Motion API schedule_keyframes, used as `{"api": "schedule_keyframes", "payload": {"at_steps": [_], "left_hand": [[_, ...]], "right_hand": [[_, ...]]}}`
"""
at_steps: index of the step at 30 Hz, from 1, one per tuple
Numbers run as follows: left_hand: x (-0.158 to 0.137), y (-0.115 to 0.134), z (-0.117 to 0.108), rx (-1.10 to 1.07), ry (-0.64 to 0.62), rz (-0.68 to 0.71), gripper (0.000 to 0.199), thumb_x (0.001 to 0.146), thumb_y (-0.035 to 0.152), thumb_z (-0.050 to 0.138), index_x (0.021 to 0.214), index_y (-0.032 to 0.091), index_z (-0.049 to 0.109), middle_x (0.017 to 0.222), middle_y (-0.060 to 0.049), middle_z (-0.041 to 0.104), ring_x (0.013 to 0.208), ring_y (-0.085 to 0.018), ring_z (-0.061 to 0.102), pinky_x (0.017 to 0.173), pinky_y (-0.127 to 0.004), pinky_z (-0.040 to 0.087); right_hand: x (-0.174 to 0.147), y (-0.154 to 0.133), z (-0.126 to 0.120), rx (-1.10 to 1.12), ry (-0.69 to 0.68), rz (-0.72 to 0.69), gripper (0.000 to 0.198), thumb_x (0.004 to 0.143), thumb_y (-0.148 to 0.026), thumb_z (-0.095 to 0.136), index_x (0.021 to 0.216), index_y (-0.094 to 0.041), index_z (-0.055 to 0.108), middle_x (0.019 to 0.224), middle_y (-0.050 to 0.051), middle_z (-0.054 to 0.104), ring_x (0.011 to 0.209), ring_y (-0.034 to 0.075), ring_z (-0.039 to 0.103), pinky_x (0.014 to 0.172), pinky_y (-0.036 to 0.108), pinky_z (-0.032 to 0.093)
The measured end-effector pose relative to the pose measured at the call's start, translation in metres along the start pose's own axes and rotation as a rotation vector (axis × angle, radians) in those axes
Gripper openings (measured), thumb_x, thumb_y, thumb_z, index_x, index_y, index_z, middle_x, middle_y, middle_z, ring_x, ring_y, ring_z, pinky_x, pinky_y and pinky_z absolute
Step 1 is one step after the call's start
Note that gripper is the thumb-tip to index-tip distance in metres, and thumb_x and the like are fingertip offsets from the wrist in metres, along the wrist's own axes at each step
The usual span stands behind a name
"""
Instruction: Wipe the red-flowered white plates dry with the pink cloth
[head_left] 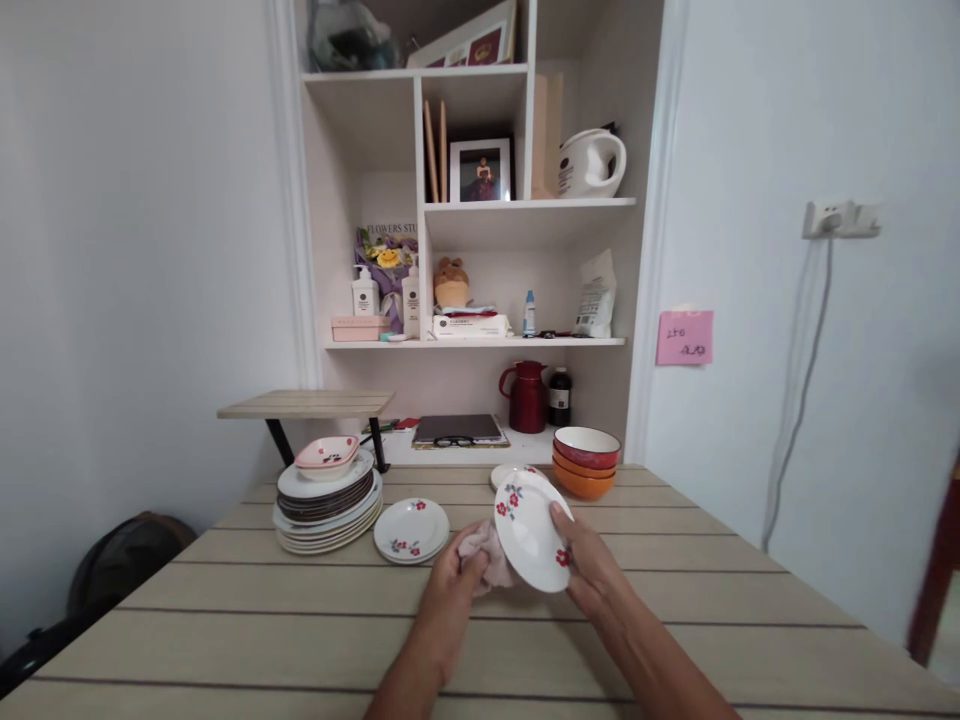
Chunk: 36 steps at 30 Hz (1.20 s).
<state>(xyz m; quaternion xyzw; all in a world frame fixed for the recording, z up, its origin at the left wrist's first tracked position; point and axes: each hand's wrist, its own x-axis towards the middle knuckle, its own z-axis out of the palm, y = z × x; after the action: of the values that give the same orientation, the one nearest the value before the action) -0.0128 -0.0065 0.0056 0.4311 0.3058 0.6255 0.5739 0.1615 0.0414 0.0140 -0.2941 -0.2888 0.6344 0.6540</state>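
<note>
My right hand (pixel 589 560) grips a small white plate (pixel 531 532) with red flowers by its right edge, thumb on the face. The plate is tilted up above the table. In my left hand (pixel 455 580) is a bunched pale pink cloth (pixel 486 553), closed in the fingers and close to the plate's left edge; whether it touches the plate I cannot tell. Left of my hands lies a short stack of matching flowered plates (pixel 412 528). Another flowered plate (pixel 510 474) sits behind the held one, partly hidden by it.
A tall stack of plates (pixel 328 518) topped by pink-rimmed dishes (pixel 327 455) stands at left, near a small raised shelf (pixel 307 403). Stacked red and orange bowls (pixel 586 463) are at back right. Behind the slatted table (pixel 480 650) are a red jug (pixel 527 398) and a laptop (pixel 459 428).
</note>
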Motion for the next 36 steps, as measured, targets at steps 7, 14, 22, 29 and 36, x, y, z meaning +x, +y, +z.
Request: {"api": "schedule_keyframes", "payload": {"at_steps": [7, 14, 22, 29, 36], "left_hand": [[0.003, 0.010, -0.009, -0.129, 0.080, 0.060, 0.054, 0.071, 0.040, 0.076, 0.120, 0.020, 0.064, 0.115, -0.011, 0.070, 0.109, -0.025, 0.062, 0.099, -0.037, 0.043], [0.003, -0.001, -0.009, 0.021, -0.012, 0.001, 0.053, 0.072, 0.041, 0.076, 0.120, 0.020, 0.064, 0.120, -0.011, 0.067, 0.111, -0.025, 0.060, 0.099, -0.038, 0.042], [0.004, -0.002, -0.001, -0.154, 0.128, -0.004, 0.053, 0.067, 0.040, 0.080, 0.114, 0.020, 0.064, 0.116, -0.010, 0.068, 0.106, -0.021, 0.061, 0.092, -0.031, 0.043], [-0.004, 0.011, 0.001, -0.225, 0.085, -0.026, 0.051, 0.063, 0.031, 0.082, 0.106, 0.023, 0.058, 0.098, -0.004, 0.068, 0.082, -0.015, 0.062, 0.074, -0.026, 0.045], [-0.015, 0.013, 0.007, -0.178, -0.052, -0.057, 0.072, 0.062, 0.021, 0.074, 0.127, 0.031, 0.045, 0.121, -0.005, 0.062, 0.092, -0.016, 0.063, 0.078, -0.027, 0.045]], "right_hand": [[-0.016, 0.009, 0.010, -0.295, -0.172, -0.003, 0.040, 0.067, -0.041, 0.078, 0.098, -0.021, 0.062, 0.069, -0.001, 0.070, 0.058, 0.017, 0.061, 0.052, 0.025, 0.047], [-0.005, 0.003, 0.003, -0.224, 0.004, -0.165, 0.037, 0.062, -0.045, 0.080, 0.080, -0.021, 0.059, 0.059, -0.004, 0.064, 0.051, 0.013, 0.054, 0.048, 0.023, 0.042], [-0.001, -0.002, 0.000, -0.083, 0.142, -0.167, 0.044, 0.054, -0.042, 0.085, 0.085, -0.022, 0.060, 0.068, -0.002, 0.070, 0.059, 0.017, 0.064, 0.057, 0.029, 0.052], [-0.009, 0.007, 0.009, -0.148, 0.081, -0.125, 0.052, 0.053, -0.039, 0.087, 0.090, -0.021, 0.055, 0.067, -0.001, 0.069, 0.055, 0.015, 0.061, 0.052, 0.026, 0.049], [-0.013, -0.001, 0.010, -0.256, 0.071, -0.173, 0.049, 0.055, -0.042, 0.085, 0.082, -0.023, 0.049, 0.060, -0.006, 0.062, 0.050, 0.012, 0.053, 0.047, 0.023, 0.042]]}}
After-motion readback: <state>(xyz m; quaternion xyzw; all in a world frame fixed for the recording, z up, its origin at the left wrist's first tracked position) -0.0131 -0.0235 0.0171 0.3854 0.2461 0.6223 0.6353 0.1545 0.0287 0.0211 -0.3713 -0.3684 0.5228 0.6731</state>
